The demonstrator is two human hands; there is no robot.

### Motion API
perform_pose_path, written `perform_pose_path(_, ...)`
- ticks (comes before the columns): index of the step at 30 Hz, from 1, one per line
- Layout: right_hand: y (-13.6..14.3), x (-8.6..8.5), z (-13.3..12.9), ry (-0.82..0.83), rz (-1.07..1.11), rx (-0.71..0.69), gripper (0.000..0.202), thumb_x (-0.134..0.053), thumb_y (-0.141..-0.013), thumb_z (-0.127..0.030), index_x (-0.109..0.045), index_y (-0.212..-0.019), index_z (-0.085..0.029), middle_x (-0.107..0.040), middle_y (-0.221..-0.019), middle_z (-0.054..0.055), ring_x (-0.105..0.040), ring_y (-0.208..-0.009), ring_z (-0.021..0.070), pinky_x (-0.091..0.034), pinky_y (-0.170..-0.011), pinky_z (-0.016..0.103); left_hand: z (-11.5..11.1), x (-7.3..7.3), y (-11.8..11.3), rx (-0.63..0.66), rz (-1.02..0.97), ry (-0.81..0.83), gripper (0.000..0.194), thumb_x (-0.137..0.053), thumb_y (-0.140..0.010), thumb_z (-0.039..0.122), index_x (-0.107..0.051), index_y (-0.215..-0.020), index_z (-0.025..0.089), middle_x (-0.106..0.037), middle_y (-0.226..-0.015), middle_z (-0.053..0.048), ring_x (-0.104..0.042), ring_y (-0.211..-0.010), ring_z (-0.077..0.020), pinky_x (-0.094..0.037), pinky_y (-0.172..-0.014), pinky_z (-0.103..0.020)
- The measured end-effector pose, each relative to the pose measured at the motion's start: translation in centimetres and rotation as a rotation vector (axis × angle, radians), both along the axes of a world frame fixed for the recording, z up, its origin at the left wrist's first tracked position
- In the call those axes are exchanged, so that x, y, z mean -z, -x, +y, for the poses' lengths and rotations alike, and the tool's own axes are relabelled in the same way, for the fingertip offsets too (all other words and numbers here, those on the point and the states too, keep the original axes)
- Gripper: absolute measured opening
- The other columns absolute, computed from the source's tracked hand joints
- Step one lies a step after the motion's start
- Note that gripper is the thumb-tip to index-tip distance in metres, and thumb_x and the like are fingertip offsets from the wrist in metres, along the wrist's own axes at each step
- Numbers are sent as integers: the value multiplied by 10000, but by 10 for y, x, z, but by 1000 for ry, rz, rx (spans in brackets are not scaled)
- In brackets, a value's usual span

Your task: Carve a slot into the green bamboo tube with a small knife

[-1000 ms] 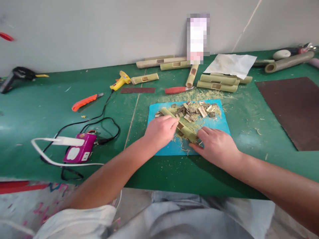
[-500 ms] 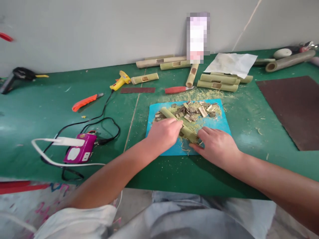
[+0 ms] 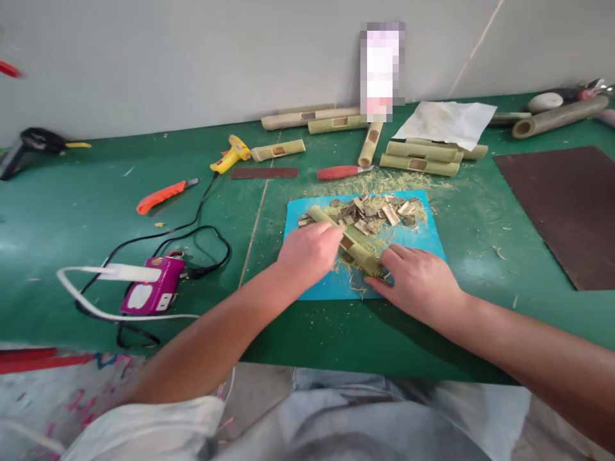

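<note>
One bamboo tube (image 3: 361,255) was held aslant on a blue mat (image 3: 331,288), its near end gripped by the right hand (image 3: 418,275). The left hand (image 3: 312,250) was curled over it beside the cut slot (image 3: 346,243) (what, if anything, was pinched could not be told). Chips (image 3: 390,215) were scattered beyond; past the mat, a red-handled knife (image 3: 339,173) was seen.

Tube (image 3: 366,257) on mat (image 3: 430,243) w/ chips (image 3: 369,211), most bhd it; knife (image 3: 337,173) bhd mat; pwr box (image 3: 166,272) L of it, sheet (image 3: 562,218) R.
</note>
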State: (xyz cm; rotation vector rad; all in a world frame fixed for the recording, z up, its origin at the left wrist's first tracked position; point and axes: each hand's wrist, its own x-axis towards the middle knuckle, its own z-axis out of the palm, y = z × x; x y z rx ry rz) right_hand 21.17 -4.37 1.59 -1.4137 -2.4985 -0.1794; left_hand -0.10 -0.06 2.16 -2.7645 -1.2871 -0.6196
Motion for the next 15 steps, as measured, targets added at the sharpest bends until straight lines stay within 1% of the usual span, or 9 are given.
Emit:
perform_pose_path(2, 0, -1, 0, 1, -4, -6, 261, -674, -831, -419, -597, -753, -182, -603, -687, 27, -517, -581, 157, -281, -569, 300, 0, 0, 0, 13, -23, 13, 266, -451, -988, 197, -705, -1012, 121, -702, -779, -78, -668, -686, -164, -504, -599, -245)
perform_pose_path(4, 0, -1, 0, 16, -10, -16, 254, -669, -835, -413, -599, -758, -181, -600, -687, 29, -518, -585, 157, -282, -569, 297, -1, -2, -1, 100, -55, 89, 248, -470, -988, 209, -707, -1013, 143, -708, -798, -60, -676, -703, -154, -512, -621, -236)
perform_pose_path(5, 0, -1, 0, 24, -13, -15, 252, -666, -838, -411, -600, -761, -181, -601, -690, 30, -519, -590, 157, -282, -571, 297, -1, -2, -1, 119, -56, 106, 244, -474, -987, 210, -709, -1006, 149, -710, -803, -57, -678, -709, -152, -513, -624, -232)
perform_pose_path(6, 1, -2, 0, 32, -15, -12, 252, -664, -840, -412, -601, -764, -181, -603, -694, 32, -521, -593, 157, -282, -572, 297, -1, -3, -1, 103, -48, 93, 247, -471, -987, 206, -711, -1001, 147, -710, -800, -59, -678, -707, -152, -509, -618, -231)
perform_pose_path(9, 1, -1, 0, 46, -19, 7, 259, -656, -847, -423, -600, -769, -183, -611, -705, 36, -526, -600, 161, -282, -575, 300, 1, -3, 1, -19, -34, 2, 272, -451, -986, 187, -717, -976, 128, -705, -774, -77, -668, -684, -158, -498, -596, -236)
perform_pose_path(10, 1, -1, 0, 49, -19, 5, 258, -655, -848, -422, -599, -768, -184, -611, -704, 36, -527, -601, 161, -282, -575, 300, 2, -3, 1, -9, -50, 17, 270, -453, -986, 188, -718, -976, 132, -706, -778, -75, -669, -688, -155, -503, -605, -234)
perform_pose_path(13, 1, -1, 0, 58, -18, -6, 254, -654, -849, -415, -597, -768, -182, -610, -701, 39, -529, -604, 160, -284, -575, 298, 2, -3, 1, 124, -92, 147, 235, -490, -981, 201, -720, -986, 158, -717, -811, -55, -685, -727, -147, -523, -653, -226)
perform_pose_path(14, 1, -1, 0, 64, -19, -3, 255, -651, -851, -416, -597, -768, -181, -613, -704, 41, -530, -604, 160, -283, -575, 298, 2, -3, 1, 123, -87, 147, 232, -493, -979, 201, -720, -996, 156, -719, -813, -58, -687, -731, -150, -524, -652, -228)
perform_pose_path(15, 1, -2, 0, 72, -20, 6, 258, -645, -855, -419, -597, -767, -182, -615, -708, 42, -530, -604, 160, -281, -574, 299, 2, -3, 1, 86, -74, 114, 239, -488, -979, 196, -720, -1005, 145, -718, -808, -67, -687, -725, -157, -521, -640, -234)
